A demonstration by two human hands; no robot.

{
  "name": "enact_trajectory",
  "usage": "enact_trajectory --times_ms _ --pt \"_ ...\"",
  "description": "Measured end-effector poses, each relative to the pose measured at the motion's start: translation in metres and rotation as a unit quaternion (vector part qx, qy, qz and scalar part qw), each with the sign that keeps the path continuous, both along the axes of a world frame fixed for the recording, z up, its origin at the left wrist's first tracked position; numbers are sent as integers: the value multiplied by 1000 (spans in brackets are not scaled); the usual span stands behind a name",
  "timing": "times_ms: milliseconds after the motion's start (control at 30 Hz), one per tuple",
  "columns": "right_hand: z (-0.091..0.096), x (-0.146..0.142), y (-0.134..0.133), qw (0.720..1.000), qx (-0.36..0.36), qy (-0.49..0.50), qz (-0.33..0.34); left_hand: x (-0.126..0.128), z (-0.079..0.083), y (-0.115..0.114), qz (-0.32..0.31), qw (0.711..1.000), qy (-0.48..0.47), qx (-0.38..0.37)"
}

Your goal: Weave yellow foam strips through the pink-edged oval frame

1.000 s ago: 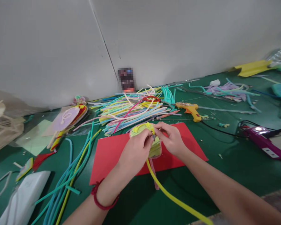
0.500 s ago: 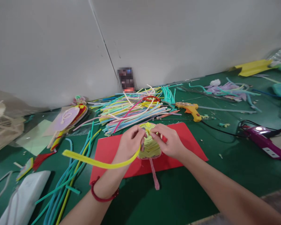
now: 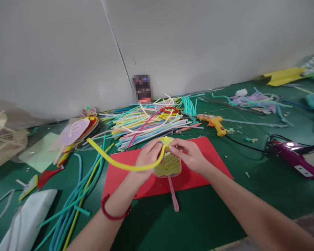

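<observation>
Yellow pipe cleaner (image 3: 128, 167) is what you are handling, its worked end above the middle of the red sheet (image 3: 211, 153); from there it bows across the near side of your left hand (image 3: 148, 154), its free tail reaching past the sheet's left edge. Your right hand (image 3: 187, 155) has thumb and forefinger pinched on the yellow, by the top of a green fan-shaped piece (image 3: 169, 165); your left hand is curled close to that spot, but its fingertips sit behind the strand, so whether they grip cannot be told. That fan-shaped piece is over the sheet, its pink handle (image 3: 173, 193) reaching past the near edge; yellow fuzzy shapes (image 3: 165, 139) show at its top. You appear to be at the step of shaping the strand (a small bend or curl, perhaps; your fingers hide the detail); the next move seems to call for a firm right pinch, a light left guide, and the long tail clear of your wrist. Beyond the sheet's far edge lies a heap of coloured pipe cleaners (image 3: 151, 123); an orange glue gun (image 3: 215, 122) rests past its far right corner; blue and teal strands (image 3: 80, 170) trail to its left.
</observation>
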State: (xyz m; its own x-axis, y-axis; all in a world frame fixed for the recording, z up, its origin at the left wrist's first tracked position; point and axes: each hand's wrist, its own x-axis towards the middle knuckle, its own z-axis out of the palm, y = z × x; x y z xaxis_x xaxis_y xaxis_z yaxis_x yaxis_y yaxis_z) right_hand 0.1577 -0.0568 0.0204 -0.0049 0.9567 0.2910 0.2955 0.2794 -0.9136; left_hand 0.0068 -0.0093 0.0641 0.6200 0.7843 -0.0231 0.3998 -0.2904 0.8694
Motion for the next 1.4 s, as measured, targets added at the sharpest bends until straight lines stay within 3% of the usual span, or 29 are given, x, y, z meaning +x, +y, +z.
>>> enact_trajectory --times_ms 167,300,433,633,1067,1400 --pt "-1 4 4 991 -67 101 62 -6 3 1 -58 997 40 19" --pt "1 6 4 988 -82 99 83 -8 4 5 -106 994 19 11" --pt "2 5 3 984 -104 110 99 -8 1 10 -124 990 55 39" --pt "1 3 4 988 -103 89 71 -8 -1 9 -129 983 97 92" --pt "1 4 4 988 -103 83 74 -9 -4 11 -128 981 106 101" --pt "6 5 3 996 -61 21 68 -10 -13 17 -132 990 42 6"
